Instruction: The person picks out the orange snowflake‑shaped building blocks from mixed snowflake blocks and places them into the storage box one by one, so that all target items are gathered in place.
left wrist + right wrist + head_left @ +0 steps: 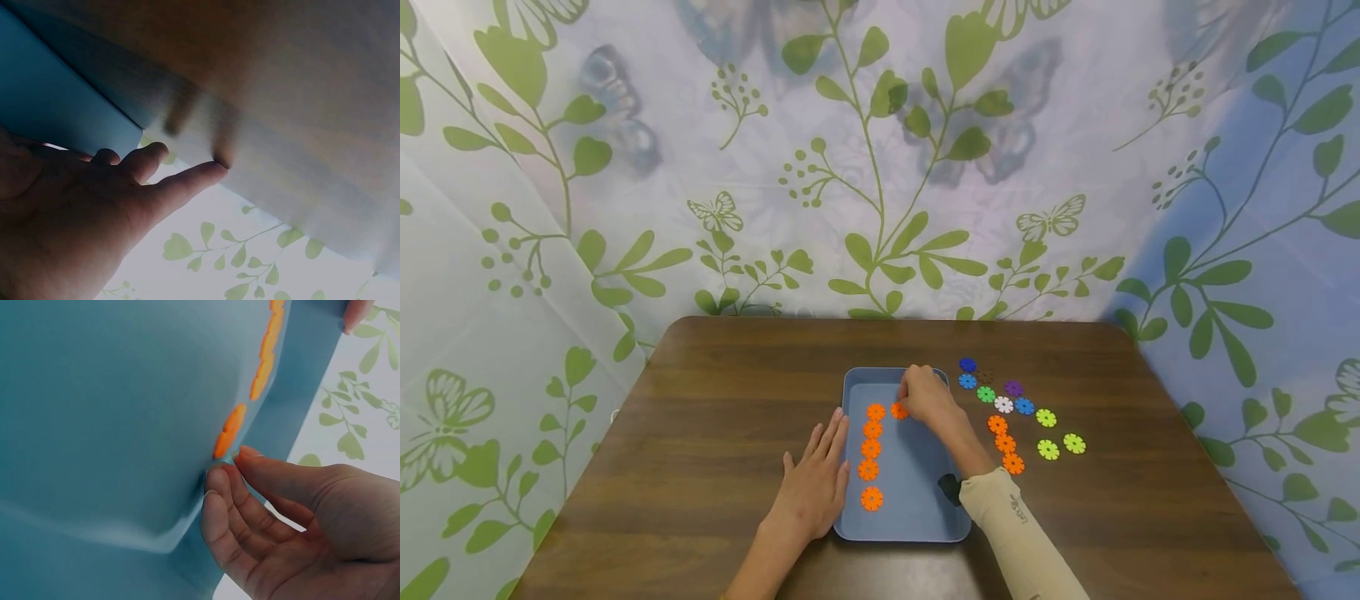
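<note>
My right hand reaches into the far right part of a shallow blue-grey tray. Its thumb and fingertips pinch the edge of an orange notched plastic disc. In the right wrist view, that hand is bent with its fingertips against the orange disc on the tray floor. Several more orange discs form a column along the tray's left side. My left hand lies beside the tray's left edge, fingers straight and spread. The left wrist view shows this hand by the tray wall.
Right of the tray, loose notched discs lie on the brown wooden table: orange, yellow-green, white, green, purple, blue. A patterned cloth hangs behind the table.
</note>
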Motion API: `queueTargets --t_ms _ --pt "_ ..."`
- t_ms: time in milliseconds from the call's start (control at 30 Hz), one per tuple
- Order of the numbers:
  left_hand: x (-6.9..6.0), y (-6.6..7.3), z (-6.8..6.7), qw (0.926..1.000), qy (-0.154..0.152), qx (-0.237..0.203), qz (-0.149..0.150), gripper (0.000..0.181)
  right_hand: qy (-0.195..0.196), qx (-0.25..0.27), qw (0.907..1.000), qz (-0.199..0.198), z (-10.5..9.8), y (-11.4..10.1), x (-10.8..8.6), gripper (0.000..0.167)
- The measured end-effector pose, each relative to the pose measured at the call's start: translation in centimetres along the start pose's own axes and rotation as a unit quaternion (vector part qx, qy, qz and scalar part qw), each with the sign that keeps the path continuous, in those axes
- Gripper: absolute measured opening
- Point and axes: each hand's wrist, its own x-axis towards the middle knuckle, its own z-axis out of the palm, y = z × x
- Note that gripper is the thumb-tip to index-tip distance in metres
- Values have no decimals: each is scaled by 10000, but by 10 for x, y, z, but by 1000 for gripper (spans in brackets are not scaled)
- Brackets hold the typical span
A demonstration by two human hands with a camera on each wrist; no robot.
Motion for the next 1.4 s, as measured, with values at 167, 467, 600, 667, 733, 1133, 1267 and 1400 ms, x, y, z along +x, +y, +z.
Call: queueTargets --t_ms 167,467,600,667,733,1133,1267,1400 --pt "0 0 0 10000 16 17 0 62 287 18 9992 -261 -5 -2 -5 20" --pt "0 0 1 10000 -39 -19 -24 63 446 382 9981 -186 -20 -13 -15 8" --pt "0 0 2 10000 -75 2 -35 63 575 515 9963 -374 -26 -20 -21 9" --pt "0 0 2 10000 -82 24 -33 64 667 572 9950 -475 -31 -24 -24 11" --pt "0 0 2 10000 -74 31 -30 64 764 613 9935 -585 -36 -28 -27 13" --pt "1 -1 1 10000 -58 -4 -29 64 1266 889 9822 -1063 -65 -45 -48 9" --pt "0 0 1 10000 -22 -28 -16 63 1498 1045 9748 -1277 -75 -47 -58 8" --pt "-1 1 0 10000 -28 -41 -33 63 1682 1135 9693 -1388 -86 -50 -69 6"
